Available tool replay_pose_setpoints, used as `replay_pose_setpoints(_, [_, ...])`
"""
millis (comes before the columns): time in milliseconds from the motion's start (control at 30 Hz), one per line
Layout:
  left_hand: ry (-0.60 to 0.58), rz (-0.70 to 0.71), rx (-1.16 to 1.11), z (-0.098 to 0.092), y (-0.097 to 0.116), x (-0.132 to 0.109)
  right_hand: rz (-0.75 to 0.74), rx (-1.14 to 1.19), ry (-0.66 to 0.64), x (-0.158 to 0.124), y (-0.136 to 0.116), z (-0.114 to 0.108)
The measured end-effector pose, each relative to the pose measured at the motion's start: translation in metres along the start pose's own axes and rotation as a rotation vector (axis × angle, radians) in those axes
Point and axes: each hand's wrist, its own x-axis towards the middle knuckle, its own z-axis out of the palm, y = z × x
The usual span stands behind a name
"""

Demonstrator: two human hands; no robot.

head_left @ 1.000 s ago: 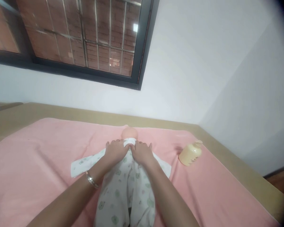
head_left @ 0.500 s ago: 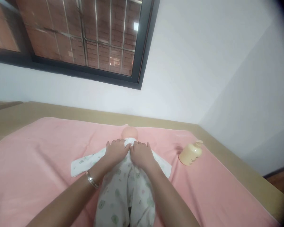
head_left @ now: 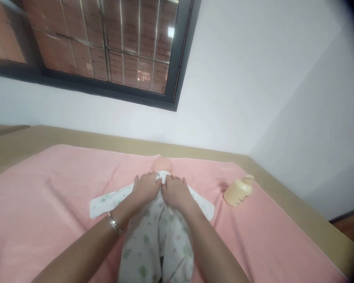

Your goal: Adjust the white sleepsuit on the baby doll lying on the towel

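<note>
A baby doll lies on its back on a pink blanket [head_left: 73, 173], its head [head_left: 162, 164] toward the wall. It wears a white outfit [head_left: 153, 239] with small green prints, the sleeves spread to both sides and the legs toward me. My left hand [head_left: 146, 188] rests palm down on one side of the doll's upper chest, fingers stretched toward its shoulder. On the other side lies my right hand [head_left: 177, 190], also flat, with the two thumbs close together below the neck. The palms hide the cloth beneath them. A silver bracelet [head_left: 115, 223] circles my left wrist.
To the right of the doll a pale yellow pump bottle [head_left: 238, 191] stands on the blanket. A wooden surface [head_left: 283, 188] borders the blanket, against a white wall [head_left: 224, 98]. Above is a dark-framed window [head_left: 171, 70] with metal bars behind it.
Almost nothing differs. The view has shifted very slightly, while both hands stay on the doll's chest.
</note>
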Motion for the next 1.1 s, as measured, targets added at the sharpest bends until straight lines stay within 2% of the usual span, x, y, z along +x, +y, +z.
replay_pose_setpoints(100, [0.011,-0.019,0.029,0.002,0.001,-0.002,0.020,-0.007,-0.011,0.006,0.003,0.001])
replay_pose_setpoints(267, [0.048,0.053,0.132,0.004,0.007,-0.009,0.140,-0.008,-0.080,0.018,0.013,0.002])
replay_pose_setpoints(333, [0.019,0.023,0.075,0.004,0.004,-0.005,0.093,-0.038,-0.060,0.012,0.009,-0.001])
replay_pose_setpoints(433, [-0.033,-0.057,-0.025,0.002,-0.001,0.002,-0.059,-0.100,0.006,-0.002,-0.002,-0.008])
replay_pose_setpoints(533, [0.003,-0.055,0.061,-0.002,0.001,-0.003,-0.159,-0.129,0.001,-0.005,-0.006,-0.009])
replay_pose_setpoints(633, [0.096,0.028,0.257,-0.003,0.010,-0.016,-0.045,-0.104,-0.041,0.007,0.003,-0.002])
replay_pose_setpoints(700, [0.095,0.061,0.307,-0.003,0.013,-0.020,0.032,-0.052,-0.070,0.014,0.009,0.002])
replay_pose_setpoints(800, [0.050,0.052,0.236,-0.001,0.007,-0.013,-0.006,0.008,-0.073,0.011,0.009,0.000])
replay_pose_setpoints(900, [-0.020,-0.012,0.031,-0.001,-0.005,0.001,-0.070,0.006,-0.036,-0.002,0.002,-0.007])
replay_pose_setpoints(967, [-0.050,-0.042,-0.053,-0.001,-0.009,0.005,-0.050,0.009,-0.044,-0.004,0.001,-0.009])
replay_pose_setpoints(1100, [0.043,0.047,0.091,0.001,-0.001,-0.004,0.042,0.064,-0.126,0.008,0.016,-0.005])
